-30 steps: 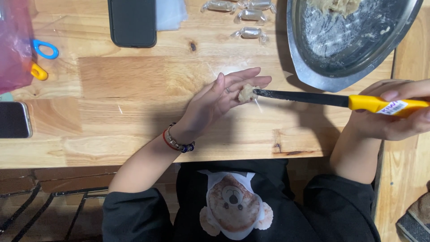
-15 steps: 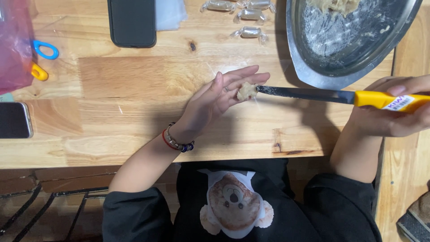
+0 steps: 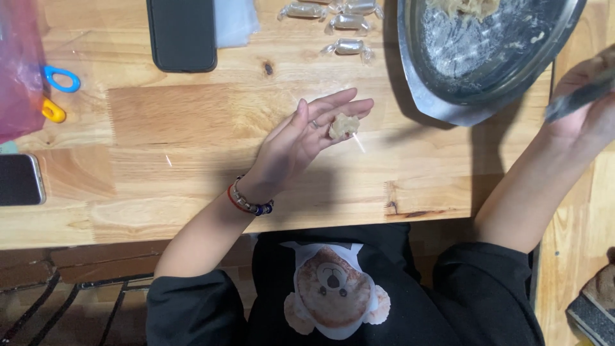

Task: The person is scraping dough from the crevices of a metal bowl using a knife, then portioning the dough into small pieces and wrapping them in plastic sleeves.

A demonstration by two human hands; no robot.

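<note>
A wooden table made of light brown planks holds everything. Its near edge runs across the middle of the view. A big round metal tray sits at the top right, and its side hangs a bit past the plank edge. 3 wrapped candies in clear paper lie just left of the tray, close together. A black phone lies flat at the top, with a clear plastic sheet touching its right side. At the far left are a pink plastic bag, blue and yellow scissor handles peeking out beside it, and 1 more phone at the edge.
</note>
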